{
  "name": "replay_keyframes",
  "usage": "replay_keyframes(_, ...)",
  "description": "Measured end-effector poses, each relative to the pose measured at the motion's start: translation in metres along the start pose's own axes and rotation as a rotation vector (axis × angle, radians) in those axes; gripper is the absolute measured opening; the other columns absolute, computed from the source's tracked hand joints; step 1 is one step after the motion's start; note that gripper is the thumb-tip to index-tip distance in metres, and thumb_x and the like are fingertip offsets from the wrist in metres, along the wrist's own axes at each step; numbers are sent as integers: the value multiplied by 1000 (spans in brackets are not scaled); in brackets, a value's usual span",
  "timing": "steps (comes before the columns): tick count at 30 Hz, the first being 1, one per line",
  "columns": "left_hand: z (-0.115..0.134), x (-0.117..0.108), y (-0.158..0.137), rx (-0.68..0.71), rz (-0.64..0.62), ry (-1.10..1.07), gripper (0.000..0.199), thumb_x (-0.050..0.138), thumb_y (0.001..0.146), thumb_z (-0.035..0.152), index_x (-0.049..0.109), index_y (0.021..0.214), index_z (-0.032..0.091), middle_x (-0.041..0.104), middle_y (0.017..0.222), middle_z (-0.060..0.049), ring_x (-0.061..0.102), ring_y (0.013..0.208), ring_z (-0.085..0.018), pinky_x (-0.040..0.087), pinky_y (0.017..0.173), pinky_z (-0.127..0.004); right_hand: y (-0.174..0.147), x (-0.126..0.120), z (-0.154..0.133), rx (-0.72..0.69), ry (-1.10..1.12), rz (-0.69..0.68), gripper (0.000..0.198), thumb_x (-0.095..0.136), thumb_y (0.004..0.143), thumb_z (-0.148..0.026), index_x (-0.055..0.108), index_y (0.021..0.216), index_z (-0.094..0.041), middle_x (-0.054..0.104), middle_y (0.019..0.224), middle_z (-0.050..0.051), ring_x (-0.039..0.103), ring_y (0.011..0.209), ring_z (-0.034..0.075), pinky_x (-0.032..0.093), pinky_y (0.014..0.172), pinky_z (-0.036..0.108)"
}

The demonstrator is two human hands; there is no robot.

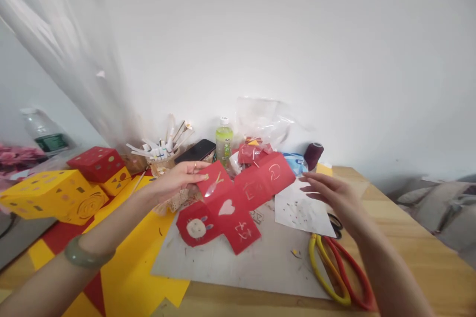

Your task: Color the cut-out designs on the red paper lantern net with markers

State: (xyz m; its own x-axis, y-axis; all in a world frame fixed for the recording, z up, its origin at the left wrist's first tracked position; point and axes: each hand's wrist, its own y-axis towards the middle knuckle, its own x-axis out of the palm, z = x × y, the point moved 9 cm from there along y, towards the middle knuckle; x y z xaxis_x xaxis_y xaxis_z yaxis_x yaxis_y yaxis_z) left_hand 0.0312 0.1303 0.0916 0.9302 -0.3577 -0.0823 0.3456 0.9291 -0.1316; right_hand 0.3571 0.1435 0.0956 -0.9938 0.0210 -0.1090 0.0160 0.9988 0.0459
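Note:
A red paper box cut-out [243, 190], unfolded into a cross of square panels, is held up over the grey mat [238, 275]. Its panels carry pale cut shapes: a heart, a round animal face and some characters. My left hand [188, 176] pinches the upper left panel between thumb and fingers. My right hand [330, 195] hovers just right of the far panel, fingers spread and holding nothing. Beneath it lie a white sheet [299, 208] with dark specks and scissors [336, 272] with yellow and red handles.
Yellow and red decorated paper boxes [52, 188] [98, 163] stand at left by yellow paper [130, 257]. Behind the mat are a basket of pens [163, 156], a phone [197, 151], a green-labelled bottle [224, 141] and a dark thread spool [313, 154]. Clear plastic sheeting [74, 49] rises at left.

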Motion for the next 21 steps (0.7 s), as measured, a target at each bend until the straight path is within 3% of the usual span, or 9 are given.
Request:
replay_keyframes(2, 2, -6, 6, -11, -12, 57, 46, 62, 72, 34, 52, 114, 19, 62, 104, -7, 59, 90, -19, 46, 72, -27, -7, -41, -4, -26, -164, 109, 34, 62, 67, -41, 63, 94, -21, 66, 97, 8, 62, 83, 21, 50, 74, 32)
replay_keyframes(5, -6, -4, 16, -75, -104, 130, 46, 62, 71, 34, 53, 114, 20, 62, 106, -6, 59, 89, -19, 46, 70, -26, -12, -101, 12, 12, -394, 199, 31, 59, 66, -43, 64, 88, -21, 67, 95, 7, 61, 88, 26, 48, 76, 37)
replay_keyframes(8, -16, 5, 32, -83, -157, 251, 44, 59, 73, 35, 54, 113, 19, 62, 106, -6, 60, 84, -18, 46, 63, -23, -12, -134, 35, 20, -777, 177, 26, 57, 66, -42, 67, 79, -21, 69, 89, 7, 60, 88, 30, 43, 79, 40)
replay_keyframes(10, -19, 11, 45, -35, -138, 360, 43, 55, 75, 36, 53, 114, 18, 61, 108, -6, 60, 85, -19, 45, 60, -22, -11, -133, 51, 21, -899, 108, 26, 54, 68, -40, 67, 77, -19, 69, 87, 9, 61, 83, 29, 44, 73, 37)
replay_keyframes(14, -22, 24, 66, 94, -106, 582, 38, 53, 74, 34, 58, 106, 15, 64, 102, -7, 60, 89, -21, 46, 73, -28, -9, -100, 63, -60, -1155, -18, 27, 47, 73, -40, 64, 68, -19, 67, 77, 9, 60, 72, 25, 42, 59, 32)
replay_keyframes(18, -24, 18, 69, 126, 27, 716, 36, 51, 74, 33, 60, 103, 14, 65, 98, -8, 59, 90, -23, 44, 79, -32, -5, -91, 58, -91, -1253, 22, 26, 41, 77, -34, 58, 63, -20, 63, 72, 9, 57, 73, 25, 38, 57, 31)
replay_keyframes(21, -16, 12, 56, 176, 173, 811, 35, 46, 77, 32, 58, 106, 16, 60, 109, -10, 54, 100, -25, 37, 89, -36, -5, -96, 57, -91, -1270, 41, 27, 39, 78, -36, 60, 70, -20, 62, 75, 9, 56, 74, 24, 37, 58, 31)
